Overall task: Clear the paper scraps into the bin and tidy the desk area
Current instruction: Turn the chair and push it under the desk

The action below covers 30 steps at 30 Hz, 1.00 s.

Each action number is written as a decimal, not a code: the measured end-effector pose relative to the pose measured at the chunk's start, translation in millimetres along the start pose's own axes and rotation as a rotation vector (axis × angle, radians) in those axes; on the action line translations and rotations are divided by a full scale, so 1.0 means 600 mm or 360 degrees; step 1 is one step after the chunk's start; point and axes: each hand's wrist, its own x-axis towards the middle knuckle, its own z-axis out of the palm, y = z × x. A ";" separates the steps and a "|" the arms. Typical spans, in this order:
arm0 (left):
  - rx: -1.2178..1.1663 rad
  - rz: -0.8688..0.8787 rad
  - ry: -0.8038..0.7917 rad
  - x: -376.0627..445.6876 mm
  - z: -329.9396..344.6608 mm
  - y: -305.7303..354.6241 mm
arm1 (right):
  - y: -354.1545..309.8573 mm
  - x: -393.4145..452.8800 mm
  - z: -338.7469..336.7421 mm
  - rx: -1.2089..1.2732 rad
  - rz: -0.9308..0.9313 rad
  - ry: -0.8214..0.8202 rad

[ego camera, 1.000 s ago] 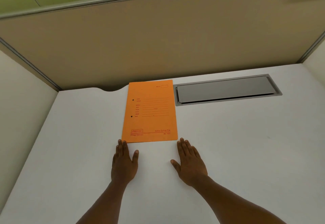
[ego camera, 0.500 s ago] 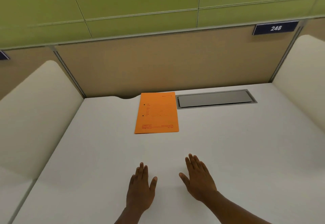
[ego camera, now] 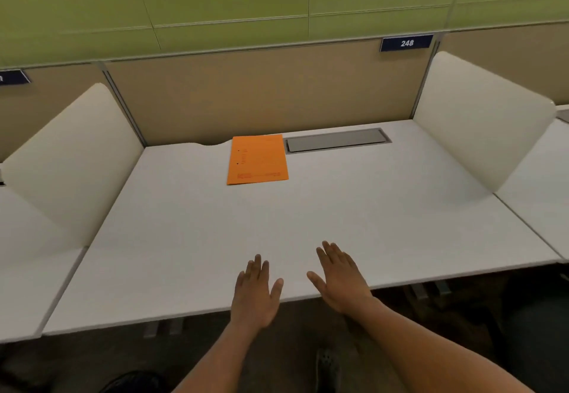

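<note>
We see a wide white counter (ego camera: pixel 369 223) boxed in by a tan back panel (ego camera: pixel 261 93) and two white side dividers, the left divider (ego camera: pixel 77 158) and the right divider (ego camera: pixel 480 133). Well beyond our fingers, at the counter's far edge, lies an orange folder (ego camera: pixel 258 159), flat, with red print and two dark dots on its cover; its right edge sits just beside a grey cable flap (ego camera: pixel 337 140) set into the counter. A blue plate marked 248 (ego camera: pixel 406 43) hangs on the panel's top rail. We see no paper scraps on the counter. Our bare forearms reach forward side by side, palms down, over the counter's near edge. Our left hand (ego camera: pixel 255 292) has its fingers (ego camera: pixel 258 266) straight and spread, holding nothing. Our right hand (ego camera: pixel 341 278) is likewise flat, fingers extended and splayed, thumb out, empty. Whether the palms touch the counter we cannot tell.
</note>
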 end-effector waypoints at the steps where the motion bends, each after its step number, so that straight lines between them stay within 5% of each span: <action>1: -0.0005 0.0041 0.0016 -0.012 -0.001 0.012 | 0.002 -0.021 -0.004 0.0018 0.0025 0.0029; 17: -0.0031 0.0826 -0.0043 -0.146 0.063 0.328 | 0.182 -0.390 -0.058 0.0155 0.0668 0.0395; 30: -0.0119 0.1320 -0.0329 -0.463 0.192 0.597 | 0.342 -0.829 -0.028 0.0270 0.1182 0.0637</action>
